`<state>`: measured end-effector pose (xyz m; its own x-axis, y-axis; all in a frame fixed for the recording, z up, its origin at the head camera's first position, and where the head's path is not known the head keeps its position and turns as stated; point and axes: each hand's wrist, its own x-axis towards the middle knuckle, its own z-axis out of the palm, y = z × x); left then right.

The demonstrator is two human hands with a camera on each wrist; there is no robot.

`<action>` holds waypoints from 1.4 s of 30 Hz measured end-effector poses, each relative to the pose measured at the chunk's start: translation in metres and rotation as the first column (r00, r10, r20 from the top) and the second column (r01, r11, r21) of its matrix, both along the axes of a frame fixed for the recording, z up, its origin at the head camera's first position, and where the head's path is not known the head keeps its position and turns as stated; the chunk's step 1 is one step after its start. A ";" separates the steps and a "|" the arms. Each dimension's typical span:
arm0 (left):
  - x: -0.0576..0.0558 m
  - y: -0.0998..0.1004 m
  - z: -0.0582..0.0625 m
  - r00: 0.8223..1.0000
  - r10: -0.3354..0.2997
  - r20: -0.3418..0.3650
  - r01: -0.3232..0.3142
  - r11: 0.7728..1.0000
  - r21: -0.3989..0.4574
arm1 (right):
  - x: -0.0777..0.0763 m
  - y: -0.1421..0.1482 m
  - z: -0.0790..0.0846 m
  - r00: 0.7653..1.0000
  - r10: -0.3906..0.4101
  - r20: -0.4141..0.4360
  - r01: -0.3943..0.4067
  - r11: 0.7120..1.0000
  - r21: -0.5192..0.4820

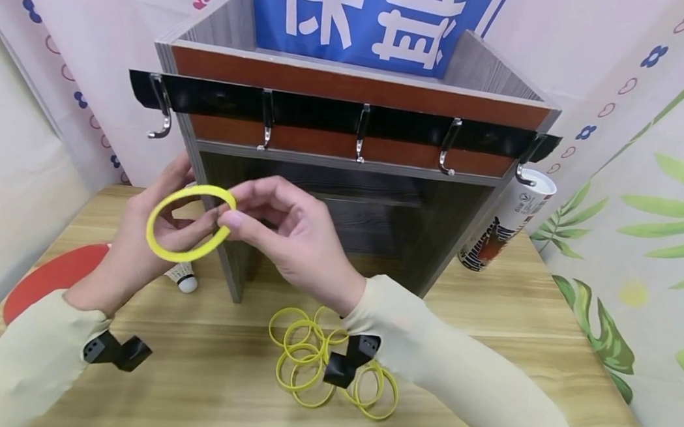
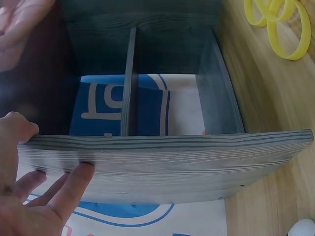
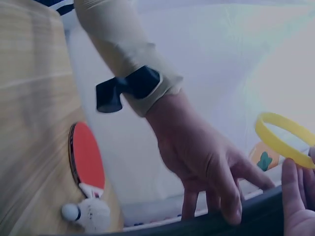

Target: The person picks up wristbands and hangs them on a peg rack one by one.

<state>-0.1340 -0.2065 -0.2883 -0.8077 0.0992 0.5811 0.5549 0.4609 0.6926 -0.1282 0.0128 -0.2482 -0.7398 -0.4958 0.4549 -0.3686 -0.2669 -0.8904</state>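
Observation:
A yellow ring [image 1: 177, 256] is pinched between the thumb and fingers of my right hand [image 1: 299, 237], held up in front of the left end of a grey wooden shelf [image 1: 356, 84]. My left hand [image 1: 125, 246] grips the shelf's left side panel [image 2: 147, 167], thumb at its front edge and fingers against its outer face. Across the shelf's front runs a black rail [image 1: 319, 111] with several silver hooks, none carrying a ring. On the table below lies a loose pile of yellow rings [image 1: 395, 396], partly covered by my right wrist's camera mount.
A red table tennis paddle [image 1: 58, 274] and a white shuttlecock [image 1: 186, 282] lie left of the shelf. To its right stands a shuttlecock tube [image 1: 503, 223]. Behind is a patterned curtain [image 1: 599, 53], with a blue cloth [image 1: 354, 18] bearing white characters.

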 end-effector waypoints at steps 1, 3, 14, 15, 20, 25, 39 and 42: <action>0.000 -0.001 0.000 1.000 0.003 0.001 -0.003 1.000 0.000 | 0.000 -0.004 0.002 1.000 -0.002 -0.002 0.002 1.000 -0.020; -0.001 -0.001 0.000 1.000 0.000 -0.008 0.000 1.000 -0.002 | 0.001 -0.010 0.005 1.000 -0.013 -0.005 0.013 0.999 -0.051; -0.001 0.002 0.001 0.999 -0.033 -0.013 0.034 0.998 0.050 | 0.004 -0.034 0.019 0.998 -0.062 0.024 0.066 0.980 -0.187; -0.001 0.002 0.001 1.000 -0.030 -0.006 0.030 0.998 0.051 | 0.005 -0.036 0.019 0.997 -0.068 0.026 0.071 0.979 -0.191; -0.001 0.002 0.000 1.000 -0.015 -0.009 0.016 0.999 0.034 | 0.007 -0.041 0.020 0.994 -0.106 0.034 0.110 0.976 -0.189; -0.002 0.003 0.000 0.998 -0.018 -0.055 0.019 1.000 0.020 | 0.006 -0.042 0.018 0.987 -0.152 0.045 0.157 0.971 -0.178; -0.002 0.002 -0.003 0.998 0.014 -0.067 -0.012 1.000 0.026 | -0.001 -0.038 0.006 0.991 -0.121 0.052 0.124 0.991 -0.051; -0.002 0.002 -0.003 0.998 0.007 -0.068 -0.005 0.999 0.032 | -0.005 -0.032 0.003 0.993 -0.112 0.020 0.113 0.993 -0.017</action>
<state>-0.1357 -0.2045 -0.2909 -0.7666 0.0751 0.6378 0.5988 0.4423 0.6677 -0.1331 -0.0195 -0.2453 -0.7992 -0.4006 0.4481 -0.3800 -0.2408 -0.8931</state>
